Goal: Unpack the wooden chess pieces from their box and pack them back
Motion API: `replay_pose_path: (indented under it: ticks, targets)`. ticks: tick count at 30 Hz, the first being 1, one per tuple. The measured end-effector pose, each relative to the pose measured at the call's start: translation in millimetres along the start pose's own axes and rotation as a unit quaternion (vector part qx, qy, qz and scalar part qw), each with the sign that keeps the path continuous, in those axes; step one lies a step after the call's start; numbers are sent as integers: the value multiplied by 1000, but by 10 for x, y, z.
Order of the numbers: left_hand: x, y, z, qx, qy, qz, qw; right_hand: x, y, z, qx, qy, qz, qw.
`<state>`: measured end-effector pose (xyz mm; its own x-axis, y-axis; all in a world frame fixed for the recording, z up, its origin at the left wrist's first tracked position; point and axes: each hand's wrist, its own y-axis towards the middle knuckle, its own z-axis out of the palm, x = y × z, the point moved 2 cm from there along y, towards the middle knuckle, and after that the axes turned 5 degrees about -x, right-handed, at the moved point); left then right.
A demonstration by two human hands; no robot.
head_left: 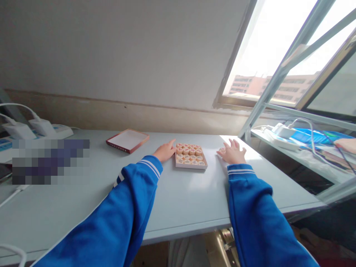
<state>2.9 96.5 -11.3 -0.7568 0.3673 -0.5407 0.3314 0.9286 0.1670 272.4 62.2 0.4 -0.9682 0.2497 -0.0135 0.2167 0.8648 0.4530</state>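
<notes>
A shallow box (191, 165) filled with several round wooden chess pieces (189, 152) lies on the grey table (183, 196). My left hand (164, 151) rests against the box's left side, fingers curled with the index finger pointing along its edge. My right hand (233, 152) lies on the table a little to the right of the box, fingers spread, with one loose round piece (222, 150) under or beside its thumb. Both arms wear blue sleeves with white stripes.
The box's red-edged lid (128, 140) lies upturned at the back left. White chargers and cables (33, 128) sit at the far left. A metal rack shelf (303, 148) with a power strip stands right of the table, under the window. The table's front edge is near me.
</notes>
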Motion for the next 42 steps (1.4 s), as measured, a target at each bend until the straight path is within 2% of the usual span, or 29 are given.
replay_pose_path:
  ticks: [6,8,11,13,16,20,23,26,31,36,37,39,41,42]
  targets:
    - [11,4,7,-4,1,-2,1000,-53,73,116,51,-6,4,999]
    - [12,7,9,-3,4,0,1000,-52,100,142,50,18,-35,998]
    - [16,11,15,0,7,-6,1000,-12,135,195,59,98,-130,985]
    - [17,11,17,1,6,-10,1000,18,152,206,57,150,-153,975]
    - [15,9,18,1,-3,-6,1000,94,143,127,24,233,-165,958]
    - [20,13,15,1,-11,-4,1000,326,13,-128,-35,367,-189,910]
    - [19,18,10,0,-12,0,1000,613,-152,-283,-14,430,-241,870]
    - [7,18,7,-3,-20,2,1000,894,-284,-323,14,431,-291,854]
    - [16,27,1,-5,-43,-7,999,1158,-341,-223,14,379,-325,866]
    - [123,74,-9,36,-140,-38,989,1136,-287,-223,18,378,-319,869]
    - [143,83,-10,43,-152,-37,987,1075,-257,-240,4,367,-296,882]
    - [161,93,-11,49,-155,-24,986,892,-186,-267,-42,297,-221,928]
    - [147,87,-9,54,-143,-15,988,665,-121,-258,-69,172,-130,974]
    - [130,78,-7,58,-137,-16,989,556,-98,-232,-55,107,-89,989]
